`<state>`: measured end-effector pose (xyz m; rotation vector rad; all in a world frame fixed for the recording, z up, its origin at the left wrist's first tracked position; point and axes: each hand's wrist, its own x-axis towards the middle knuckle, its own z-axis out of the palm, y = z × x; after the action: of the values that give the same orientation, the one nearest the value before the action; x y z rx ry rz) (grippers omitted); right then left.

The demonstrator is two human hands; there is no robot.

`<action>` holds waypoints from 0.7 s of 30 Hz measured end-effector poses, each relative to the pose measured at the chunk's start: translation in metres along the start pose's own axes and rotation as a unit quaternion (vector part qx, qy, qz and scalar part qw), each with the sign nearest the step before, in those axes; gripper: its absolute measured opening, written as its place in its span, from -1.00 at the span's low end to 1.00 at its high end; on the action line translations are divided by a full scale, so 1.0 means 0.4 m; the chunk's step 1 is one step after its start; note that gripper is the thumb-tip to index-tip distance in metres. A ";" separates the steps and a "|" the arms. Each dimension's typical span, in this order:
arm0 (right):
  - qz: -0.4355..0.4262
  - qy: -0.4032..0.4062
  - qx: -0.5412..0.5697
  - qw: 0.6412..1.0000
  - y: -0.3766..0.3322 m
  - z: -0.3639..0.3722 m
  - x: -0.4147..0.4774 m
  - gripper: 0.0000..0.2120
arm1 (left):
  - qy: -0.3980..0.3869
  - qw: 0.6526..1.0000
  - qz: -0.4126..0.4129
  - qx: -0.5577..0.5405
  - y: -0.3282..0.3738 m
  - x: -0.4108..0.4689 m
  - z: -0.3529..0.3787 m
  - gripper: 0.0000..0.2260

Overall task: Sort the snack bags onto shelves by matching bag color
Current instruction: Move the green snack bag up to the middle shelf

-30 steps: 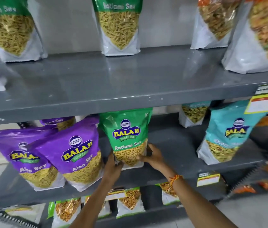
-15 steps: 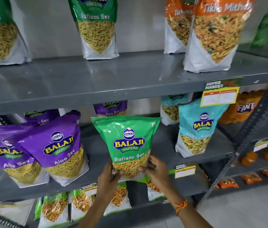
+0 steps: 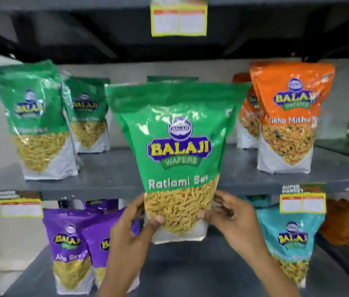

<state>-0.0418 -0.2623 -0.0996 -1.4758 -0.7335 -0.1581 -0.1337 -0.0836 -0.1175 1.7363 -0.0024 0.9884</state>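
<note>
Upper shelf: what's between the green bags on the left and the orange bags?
Head view: bare grey shelf, partly hidden by the held green bag, gripped by both hands, with another green bag peeking behind its top.

Your hands (image 3: 190,228) have lifted the green Ratlami Sev bag (image 3: 177,159) off the purple-bag shelf (image 3: 190,273), up before the green-bag shelf (image 3: 113,174)

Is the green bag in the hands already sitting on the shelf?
No, the green bag is held up in front of the shelf by the left hand and right hand, its bottom below the shelf edge.
</note>
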 end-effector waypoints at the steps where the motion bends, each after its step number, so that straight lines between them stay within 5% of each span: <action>1: -0.011 0.000 0.006 1.000 -0.032 0.004 0.032 -0.70 | 0.004 1.000 0.017 -0.012 0.028 0.035 -0.006 -0.63; 6: -0.047 0.010 -0.003 0.999 -0.128 0.034 0.200 -0.71 | -0.010 0.998 0.065 -0.006 0.080 0.233 -0.019 -0.65; 21: 0.071 0.049 -0.103 0.991 0.037 0.072 0.463 -0.76 | -0.126 0.985 -0.060 0.106 -0.077 0.535 0.031 -0.72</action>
<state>0.0998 -0.1719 -0.0155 -1.6993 -0.5425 -0.2000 0.0278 0.0155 -0.0124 2.0238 0.0463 0.6962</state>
